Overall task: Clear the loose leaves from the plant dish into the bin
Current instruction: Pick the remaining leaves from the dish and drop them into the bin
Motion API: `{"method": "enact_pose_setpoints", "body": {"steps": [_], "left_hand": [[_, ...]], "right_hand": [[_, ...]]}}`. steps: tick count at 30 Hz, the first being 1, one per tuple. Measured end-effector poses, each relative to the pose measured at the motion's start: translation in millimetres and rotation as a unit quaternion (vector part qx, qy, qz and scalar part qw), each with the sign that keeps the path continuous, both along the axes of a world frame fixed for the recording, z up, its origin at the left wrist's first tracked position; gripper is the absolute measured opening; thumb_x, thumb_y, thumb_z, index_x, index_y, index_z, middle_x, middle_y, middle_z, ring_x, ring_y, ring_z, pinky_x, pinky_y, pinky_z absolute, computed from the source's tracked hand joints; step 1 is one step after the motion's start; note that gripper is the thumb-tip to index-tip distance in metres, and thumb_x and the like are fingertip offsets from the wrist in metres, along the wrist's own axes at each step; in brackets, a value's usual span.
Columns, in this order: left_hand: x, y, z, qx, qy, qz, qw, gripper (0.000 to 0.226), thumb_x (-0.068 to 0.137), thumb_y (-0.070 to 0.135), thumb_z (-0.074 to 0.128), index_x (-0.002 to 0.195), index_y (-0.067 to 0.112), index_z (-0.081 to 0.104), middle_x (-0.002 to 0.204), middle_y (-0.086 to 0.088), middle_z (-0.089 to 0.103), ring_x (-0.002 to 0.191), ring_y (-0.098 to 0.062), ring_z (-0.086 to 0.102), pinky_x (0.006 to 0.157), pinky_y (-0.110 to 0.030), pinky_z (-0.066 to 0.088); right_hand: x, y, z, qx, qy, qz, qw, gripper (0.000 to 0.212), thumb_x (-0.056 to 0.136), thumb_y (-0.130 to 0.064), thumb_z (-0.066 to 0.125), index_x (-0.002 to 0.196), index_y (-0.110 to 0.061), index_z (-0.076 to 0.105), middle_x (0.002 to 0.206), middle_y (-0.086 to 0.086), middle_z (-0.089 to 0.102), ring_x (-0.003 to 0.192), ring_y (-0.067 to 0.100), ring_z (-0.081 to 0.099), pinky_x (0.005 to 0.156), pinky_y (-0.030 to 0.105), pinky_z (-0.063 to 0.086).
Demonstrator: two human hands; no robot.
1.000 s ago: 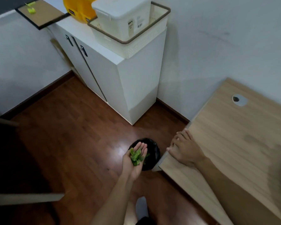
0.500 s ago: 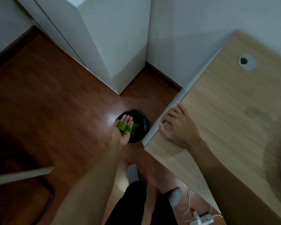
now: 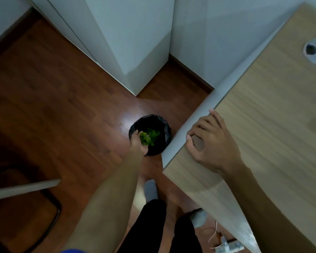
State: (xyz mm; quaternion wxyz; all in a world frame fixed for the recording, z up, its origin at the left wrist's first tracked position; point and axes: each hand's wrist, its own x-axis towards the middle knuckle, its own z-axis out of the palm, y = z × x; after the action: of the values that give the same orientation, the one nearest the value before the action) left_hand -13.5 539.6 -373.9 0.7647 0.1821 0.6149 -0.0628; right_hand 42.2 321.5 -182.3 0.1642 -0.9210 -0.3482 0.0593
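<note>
A small round bin lined with a black plastic bag (image 3: 154,123) is seen on the dark reddish-brown wooden floor (image 3: 53,110), just beside the near left corner of a light wooden desk (image 3: 274,125). The left hand (image 3: 139,144) is held over the bin's near left rim, tilted towards the opening, with a loose clump of small bright green leaves (image 3: 144,139) resting against its cupped palm and fingers. More green leaves (image 3: 154,134) are seen lying inside the bin, beside the hand. The right hand (image 3: 211,143) is laid on the desk's left edge, palm down, with the fingers curled over the white edge band and nothing held in it. A white cabinet (image 3: 128,37) stands on the floor at the far side, against a pale wall. Two feet in grey socks (image 3: 150,190) are seen near the bottom, below black trouser legs. The plant dish is not in view.
</note>
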Motion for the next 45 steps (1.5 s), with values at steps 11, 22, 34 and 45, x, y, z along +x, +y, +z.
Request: {"method": "enact_pose_setpoints", "body": {"steps": [11, 22, 34, 45], "left_hand": [[8.0, -0.8, -12.7, 0.001, 0.032, -0.012, 0.999, 0.067, 0.097, 0.042, 0.047, 0.148, 0.004, 0.029, 0.154, -0.014, 0.03, 0.136, -0.028, 0.04, 0.113, -0.034, 0.036], [7.0, 2.8, -1.9, -0.015, 0.002, 0.021, 1.0, 0.065, 0.098, 0.044, 0.044, 0.144, 0.001, 0.034, 0.147, -0.015, 0.038, 0.128, -0.026, 0.046, 0.111, -0.034, 0.039], [1.5, -6.3, 49.2, 0.032, -0.06, -0.057, 0.996, 0.054, 0.101, 0.035, 0.041, 0.138, -0.003, 0.043, 0.146, -0.019, 0.043, 0.134, -0.029, 0.045, 0.114, -0.037, 0.036], [-4.1, -19.8, 153.2, 0.226, -0.118, -0.398, 0.881, 0.038, 0.096, 0.042, 0.049, 0.112, 0.011, 0.062, 0.123, -0.009, 0.061, 0.12, -0.025, 0.054, 0.1, -0.033, 0.042]], "right_hand": [[1.0, -2.1, -7.4, 0.025, -0.027, 0.003, 0.999, 0.026, 0.091, -0.024, 0.051, 0.082, -0.012, 0.072, 0.083, 0.0, 0.067, 0.091, 0.017, 0.058, 0.116, 0.043, 0.028], [1.3, -1.5, -5.0, 0.022, -0.028, -0.004, 0.999, 0.023, 0.09, -0.024, 0.053, 0.082, -0.015, 0.072, 0.082, -0.002, 0.068, 0.091, 0.015, 0.057, 0.116, 0.041, 0.027], [-3.0, -2.2, 5.8, -0.001, -0.022, -0.014, 1.0, 0.031, 0.093, -0.031, 0.045, 0.088, -0.018, 0.073, 0.088, -0.006, 0.067, 0.097, 0.01, 0.055, 0.12, 0.033, 0.017], [-12.6, 20.8, 67.6, 0.018, 0.146, -0.077, 0.986, 0.03, 0.089, -0.037, 0.05, 0.113, -0.028, 0.067, 0.123, -0.006, 0.064, 0.121, 0.016, 0.051, 0.119, 0.041, 0.019]]}}
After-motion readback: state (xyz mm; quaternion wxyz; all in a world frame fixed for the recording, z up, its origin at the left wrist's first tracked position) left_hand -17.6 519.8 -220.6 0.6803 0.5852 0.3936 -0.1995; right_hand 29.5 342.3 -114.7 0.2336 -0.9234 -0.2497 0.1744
